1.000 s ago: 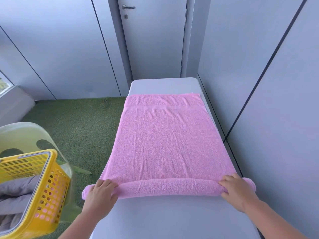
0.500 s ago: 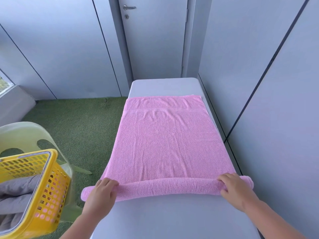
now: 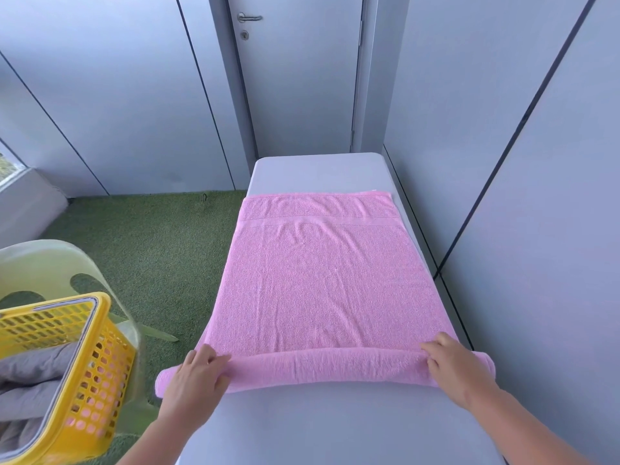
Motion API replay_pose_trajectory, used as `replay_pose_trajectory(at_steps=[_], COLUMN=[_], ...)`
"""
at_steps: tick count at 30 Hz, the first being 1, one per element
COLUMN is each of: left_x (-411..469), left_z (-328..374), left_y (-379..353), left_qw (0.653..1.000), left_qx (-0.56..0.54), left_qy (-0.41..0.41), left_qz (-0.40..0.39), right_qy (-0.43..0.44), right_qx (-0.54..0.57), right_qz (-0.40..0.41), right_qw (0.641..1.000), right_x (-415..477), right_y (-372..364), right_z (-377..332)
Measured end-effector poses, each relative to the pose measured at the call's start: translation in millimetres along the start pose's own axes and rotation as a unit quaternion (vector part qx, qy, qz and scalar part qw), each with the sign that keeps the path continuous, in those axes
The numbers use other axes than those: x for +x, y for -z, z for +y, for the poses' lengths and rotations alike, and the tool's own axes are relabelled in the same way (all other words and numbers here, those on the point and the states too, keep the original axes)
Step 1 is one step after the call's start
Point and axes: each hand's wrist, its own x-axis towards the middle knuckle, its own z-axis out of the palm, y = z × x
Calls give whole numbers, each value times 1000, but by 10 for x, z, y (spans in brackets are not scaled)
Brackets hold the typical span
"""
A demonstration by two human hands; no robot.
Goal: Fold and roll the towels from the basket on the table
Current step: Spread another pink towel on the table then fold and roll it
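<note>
Rolling, head view: left hand [image 3: 196, 374] and right hand [image 3: 456, 370] each grip the rolled end of the towel [image 3: 322, 280], spread along the desk [image 3: 318, 427]. The roll overhangs the desk's left edge. Uneven pushing would likely cone it, or the end could sag off.

**Grey table carrying one pink towel**

A long grey table [image 3: 318, 431] with rounded far corners runs lengthwise beside the wall. A pink towel [image 3: 322, 280] lies flat on it. The towel's near end is rolled into a tube across the table, and both ends of the roll overhang the table's sides. Bare tabletop shows beyond the towel's far hem and in front of the roll.
</note>
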Motion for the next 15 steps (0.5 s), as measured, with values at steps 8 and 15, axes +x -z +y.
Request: replay_pose_trajectory(at_steps=[8, 15], left_x=[-58, 11], left_z=[16, 49], left_y=[73, -7], left_qw=[997, 999], left_qx=[13, 41], left_qy=[-8, -17], left_qz=[-73, -23], right_qy=[51, 34], right_qx=[-33, -92], right_qz=[-51, -55], right_qw=[997, 994], right_x=[-12, -15], right_y=[-96, 193], right_z=[142, -108])
